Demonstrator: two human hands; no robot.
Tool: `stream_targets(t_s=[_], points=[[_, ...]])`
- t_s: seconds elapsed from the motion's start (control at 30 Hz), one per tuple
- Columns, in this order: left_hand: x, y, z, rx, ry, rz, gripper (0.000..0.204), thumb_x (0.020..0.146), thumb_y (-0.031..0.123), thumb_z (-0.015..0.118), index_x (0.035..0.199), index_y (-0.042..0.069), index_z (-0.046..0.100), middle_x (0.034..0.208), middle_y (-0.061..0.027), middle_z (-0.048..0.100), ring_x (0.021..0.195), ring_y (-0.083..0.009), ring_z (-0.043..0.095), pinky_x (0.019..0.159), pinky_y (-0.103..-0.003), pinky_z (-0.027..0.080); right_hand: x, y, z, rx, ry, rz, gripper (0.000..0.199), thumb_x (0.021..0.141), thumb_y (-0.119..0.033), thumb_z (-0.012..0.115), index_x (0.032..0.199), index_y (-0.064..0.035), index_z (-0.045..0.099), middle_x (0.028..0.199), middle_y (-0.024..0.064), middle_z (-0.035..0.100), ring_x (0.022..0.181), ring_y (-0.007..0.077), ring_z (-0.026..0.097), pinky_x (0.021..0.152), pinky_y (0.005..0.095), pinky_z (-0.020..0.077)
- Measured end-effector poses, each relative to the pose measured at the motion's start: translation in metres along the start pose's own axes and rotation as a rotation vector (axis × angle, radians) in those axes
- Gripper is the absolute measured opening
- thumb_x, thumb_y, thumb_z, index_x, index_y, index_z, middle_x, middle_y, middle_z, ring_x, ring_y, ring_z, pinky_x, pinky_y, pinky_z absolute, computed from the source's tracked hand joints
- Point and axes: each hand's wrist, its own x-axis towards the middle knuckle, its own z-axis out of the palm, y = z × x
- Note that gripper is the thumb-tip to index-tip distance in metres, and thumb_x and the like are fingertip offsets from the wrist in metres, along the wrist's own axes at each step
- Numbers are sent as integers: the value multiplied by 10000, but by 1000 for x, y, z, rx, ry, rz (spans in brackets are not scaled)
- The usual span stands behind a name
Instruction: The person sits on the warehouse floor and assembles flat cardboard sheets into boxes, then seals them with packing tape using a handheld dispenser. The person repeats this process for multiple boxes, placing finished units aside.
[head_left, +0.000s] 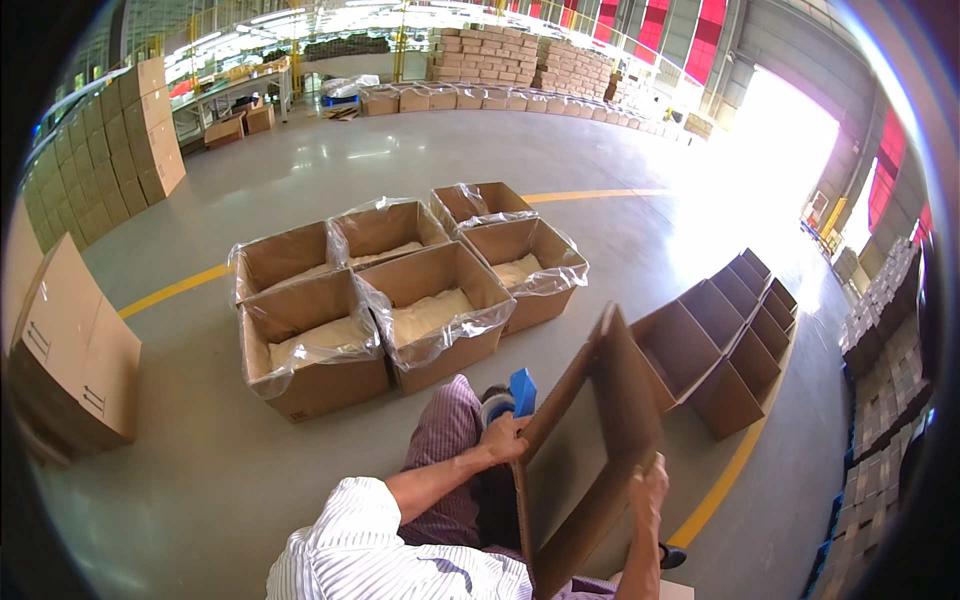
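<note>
A brown cardboard box (612, 450), open and tilted, stands between my arms in front of my body. My right hand (650, 485) is closed around its right edge. Closed at the box's left edge, my left hand (500, 440) holds a blue tape dispenser (521, 392) with a roll of tape on it. The grip on the dispenser's handle is partly hidden, and the fingers touch the cardboard.
Ahead on the left stand several open boxes (315, 392) with clear plastic liners and pale contents. To the right are rows of open boxes (680, 345). Tall cartons (85, 350) stand at far left; stacked goods (880, 430) line the right side. Yellow lines (720, 490) cross the floor.
</note>
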Motion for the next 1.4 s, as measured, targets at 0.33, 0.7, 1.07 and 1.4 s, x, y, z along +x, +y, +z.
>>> stream_targets(t_s=[0.33,0.7,1.07,1.4], points=[[71,36,-62,285,-169,500,531,698,-40,562,1160,172,714,1181,-172,631,1106,-326,620,955,-383,480,-62,217,-96,-395,796,124,841,726,11,526,1494,29,184,1494,283,291,1398,409,283,1184,467,199],[153,59,-8,481,119,374,575,676,380,838,1175,133,697,1242,-224,586,1074,-399,599,904,-434,500,-75,213,-108,-525,193,555,319,878,-400,667,944,-87,669,891,180,699,890,405,664,786,494,522],[107,58,67,212,29,95,851,682,647,766,1250,28,634,1109,-273,601,1033,-397,610,917,-462,485,-123,163,-61,-166,-192,549,373,819,-286,583,1038,10,641,1066,271,647,1065,387,609,906,473,464],[108,45,24,365,-297,161,584,754,176,622,1337,175,581,1076,-251,586,999,-390,604,910,-446,495,-153,137,-74,-56,-131,435,715,783,-224,614,1410,18,368,1195,324,566,1128,443,551,996,449,426]])
